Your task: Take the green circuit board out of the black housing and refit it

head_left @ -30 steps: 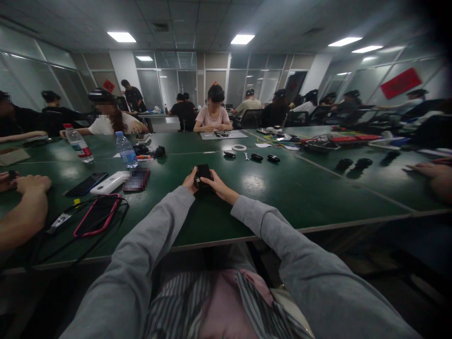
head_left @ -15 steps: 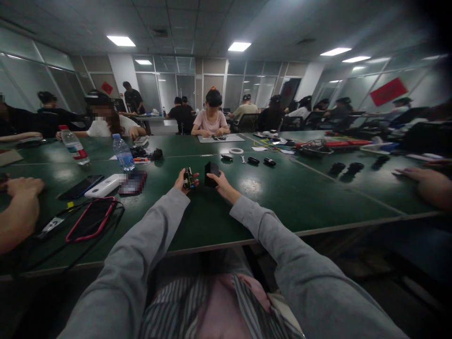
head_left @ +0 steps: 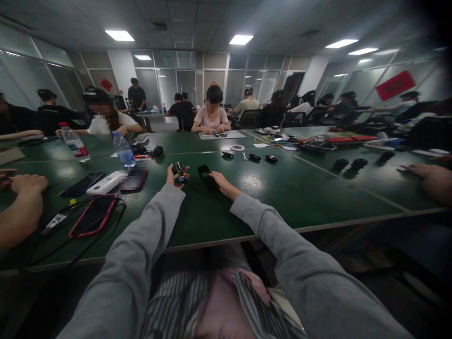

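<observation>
Above the green table, my left hand (head_left: 172, 176) cradles a small electronic assembly (head_left: 180, 173), a dark block with bright metal, yellow and blue bits on it. Its fingers are curled around the sides. My right hand (head_left: 223, 185) grips a black rectangular casing (head_left: 205, 175) by its right edge, thumb on top; a pale patch shows in its face. The casing is tilted and sits a short gap to the right of the assembly. What is inside either piece is too small to make out.
On the green table (head_left: 282, 197) stand two water bottles (head_left: 123, 150). Phones and a pink-edged case (head_left: 93, 215) with a cord lie left. Beyond my right hand are a white ring (head_left: 237, 148), a small wrench (head_left: 244, 156) and black oval parts (head_left: 254, 157). Co-workers' arms (head_left: 21, 207) rest at both sides.
My left hand has shifted slightly left with the electronic assembly, turning it to show more of its parts. The black casing has tipped from upright to flatter in my right hand.
</observation>
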`<state>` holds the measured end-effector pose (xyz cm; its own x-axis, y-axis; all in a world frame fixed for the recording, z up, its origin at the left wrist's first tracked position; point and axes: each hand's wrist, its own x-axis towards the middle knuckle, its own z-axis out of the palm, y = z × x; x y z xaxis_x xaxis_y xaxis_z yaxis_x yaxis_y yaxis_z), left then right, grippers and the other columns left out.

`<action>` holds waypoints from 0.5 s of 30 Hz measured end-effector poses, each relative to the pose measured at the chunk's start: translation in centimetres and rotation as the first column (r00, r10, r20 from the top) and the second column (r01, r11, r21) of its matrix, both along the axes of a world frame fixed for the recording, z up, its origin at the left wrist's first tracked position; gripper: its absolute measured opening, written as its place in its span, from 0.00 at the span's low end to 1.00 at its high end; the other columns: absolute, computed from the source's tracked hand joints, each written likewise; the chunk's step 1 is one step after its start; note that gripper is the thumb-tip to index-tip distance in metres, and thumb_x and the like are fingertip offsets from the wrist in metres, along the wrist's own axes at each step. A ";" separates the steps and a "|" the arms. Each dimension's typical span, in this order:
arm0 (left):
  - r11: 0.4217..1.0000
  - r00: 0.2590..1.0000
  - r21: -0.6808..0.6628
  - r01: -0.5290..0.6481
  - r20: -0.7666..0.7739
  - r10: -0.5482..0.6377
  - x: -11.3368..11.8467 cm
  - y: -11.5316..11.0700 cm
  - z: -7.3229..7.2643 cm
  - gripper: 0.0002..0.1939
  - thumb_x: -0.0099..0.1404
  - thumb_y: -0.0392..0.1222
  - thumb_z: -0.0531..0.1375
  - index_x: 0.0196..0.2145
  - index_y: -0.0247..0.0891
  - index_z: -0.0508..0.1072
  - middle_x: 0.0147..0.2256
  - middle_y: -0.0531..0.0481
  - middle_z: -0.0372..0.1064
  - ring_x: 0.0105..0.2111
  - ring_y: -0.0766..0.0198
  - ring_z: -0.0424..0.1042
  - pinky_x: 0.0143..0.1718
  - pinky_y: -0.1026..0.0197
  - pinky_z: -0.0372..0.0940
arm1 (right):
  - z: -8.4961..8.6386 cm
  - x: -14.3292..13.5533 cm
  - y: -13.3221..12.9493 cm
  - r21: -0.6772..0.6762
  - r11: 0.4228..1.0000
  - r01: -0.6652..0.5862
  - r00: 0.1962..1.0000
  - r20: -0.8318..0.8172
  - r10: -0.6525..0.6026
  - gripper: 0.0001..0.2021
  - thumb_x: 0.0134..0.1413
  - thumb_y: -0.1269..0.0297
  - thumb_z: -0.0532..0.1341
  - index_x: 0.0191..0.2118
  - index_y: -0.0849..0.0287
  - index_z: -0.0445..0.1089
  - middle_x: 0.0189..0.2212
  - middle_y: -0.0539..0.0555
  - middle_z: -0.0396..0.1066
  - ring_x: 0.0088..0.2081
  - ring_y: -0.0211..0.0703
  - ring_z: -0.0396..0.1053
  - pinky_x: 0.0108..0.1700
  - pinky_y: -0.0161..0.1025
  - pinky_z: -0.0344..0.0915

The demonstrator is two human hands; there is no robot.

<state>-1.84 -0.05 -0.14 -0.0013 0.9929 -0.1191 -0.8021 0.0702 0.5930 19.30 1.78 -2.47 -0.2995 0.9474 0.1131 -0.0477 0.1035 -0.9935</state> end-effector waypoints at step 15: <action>0.985 0.990 0.098 0.141 0.007 -0.143 -0.1 -0.2 0.4 0.25 0.63 0.56 0.49 0.42 0.31 0.70 0.30 0.42 0.72 0.15 0.72 0.62 0.18 0.66 0.62 | -0.4 -0.1 0.5 0.171 0.985 -0.028 0.963 0.269 -0.019 0.15 0.52 0.65 0.56 0.44 0.58 0.73 0.37 0.51 0.74 0.38 0.40 0.69 0.48 0.40 0.62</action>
<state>-1.94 -0.23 0.27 0.1414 0.9897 -0.0215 -0.7963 0.1266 0.5915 19.17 2.27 -2.85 -0.3456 0.9193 0.1884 0.2172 0.2736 -0.9370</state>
